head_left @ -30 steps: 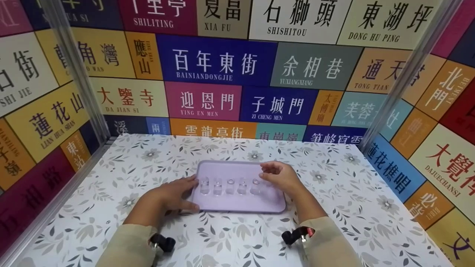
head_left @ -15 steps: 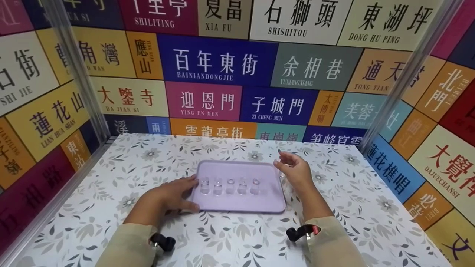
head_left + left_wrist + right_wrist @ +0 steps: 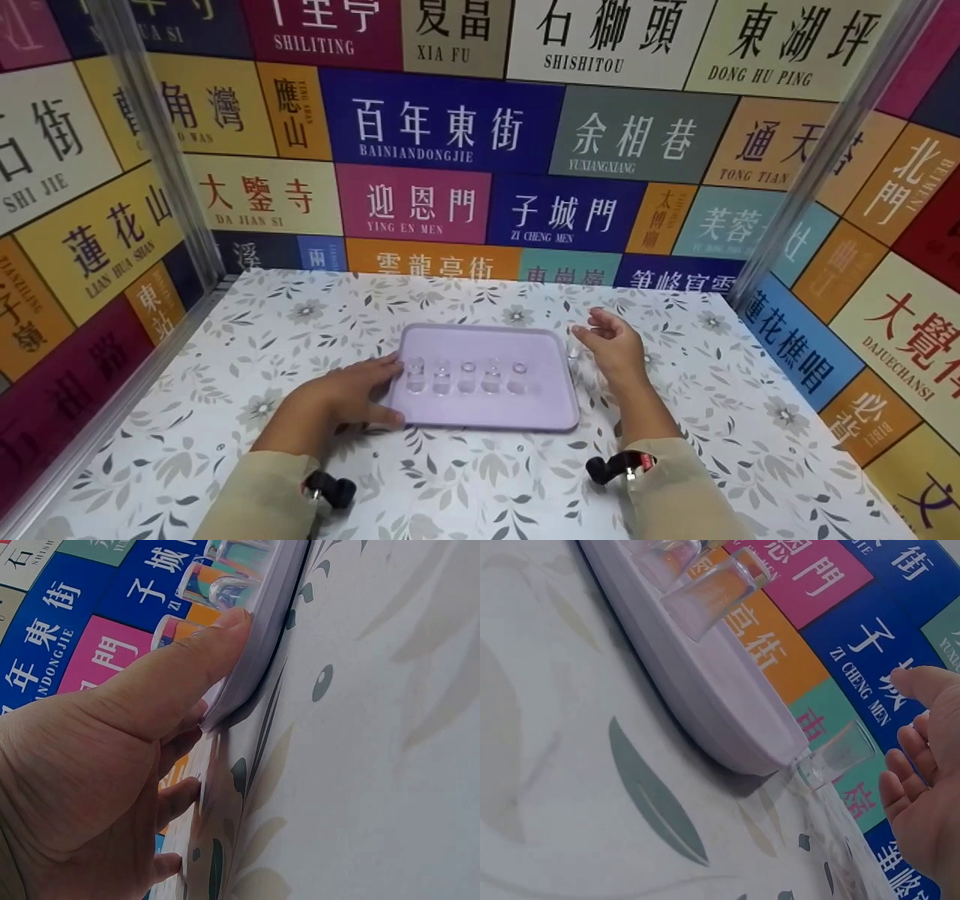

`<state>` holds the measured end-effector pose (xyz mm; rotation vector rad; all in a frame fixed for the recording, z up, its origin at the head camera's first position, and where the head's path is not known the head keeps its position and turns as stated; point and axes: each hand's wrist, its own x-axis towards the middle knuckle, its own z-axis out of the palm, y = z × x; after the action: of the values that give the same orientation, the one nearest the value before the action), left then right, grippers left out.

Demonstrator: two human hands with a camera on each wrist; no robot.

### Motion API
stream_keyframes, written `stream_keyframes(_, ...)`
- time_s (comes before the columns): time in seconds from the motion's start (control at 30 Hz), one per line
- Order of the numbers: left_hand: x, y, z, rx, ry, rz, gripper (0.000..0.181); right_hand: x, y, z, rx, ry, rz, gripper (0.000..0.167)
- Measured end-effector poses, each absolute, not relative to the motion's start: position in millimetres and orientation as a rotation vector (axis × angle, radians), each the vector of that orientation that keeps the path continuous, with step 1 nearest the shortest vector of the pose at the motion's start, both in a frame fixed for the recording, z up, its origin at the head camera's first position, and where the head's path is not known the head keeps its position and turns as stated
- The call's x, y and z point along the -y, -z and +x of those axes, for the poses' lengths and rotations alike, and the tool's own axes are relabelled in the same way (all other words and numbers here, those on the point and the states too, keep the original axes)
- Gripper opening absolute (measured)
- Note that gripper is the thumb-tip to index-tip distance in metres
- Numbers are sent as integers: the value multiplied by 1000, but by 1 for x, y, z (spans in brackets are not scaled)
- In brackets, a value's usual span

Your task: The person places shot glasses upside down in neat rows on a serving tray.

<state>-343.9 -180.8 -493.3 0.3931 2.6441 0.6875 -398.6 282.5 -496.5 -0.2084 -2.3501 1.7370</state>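
Note:
Several small clear glasses (image 3: 491, 380) stand upright in a row on a lilac tray (image 3: 480, 414). My left hand (image 3: 349, 394) rests against the tray's left side; in the left wrist view its straight thumb (image 3: 187, 664) touches the rim, and its other fingers reach down beside the tray. To the right of the tray, one more clear glass (image 3: 840, 756) stands upright on the table, close to the tray's corner. Beside that glass, my right hand (image 3: 616, 349) hovers with relaxed fingers; the right wrist view shows a gap between hand and glass.
A white tablecloth (image 3: 480, 480) with a leaf and flower pattern covers the table. Colourful sign-covered walls (image 3: 442, 124) enclose the back and both sides, with metal corner posts (image 3: 795, 165).
My right hand has moved right, from over the tray to beyond its edge, and let go of a glass now standing there. The left hand has stayed on the tray.

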Motion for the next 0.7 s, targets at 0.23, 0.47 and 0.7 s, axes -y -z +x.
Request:
stream_keyframes(0.23,181,495,-345,-2649,-679,384,110,-289,509,-405,2417,-1776,-218,69)
stream_keyframes(0.47,182,496,-346,-2648,-669,377,111,-288,522,-408,2481,-1813,-219,68)
stream_keyframes(0.7,181,495,-345,-2651,-657,392,109,-292,529,-410,2670,-1588,-198,58)
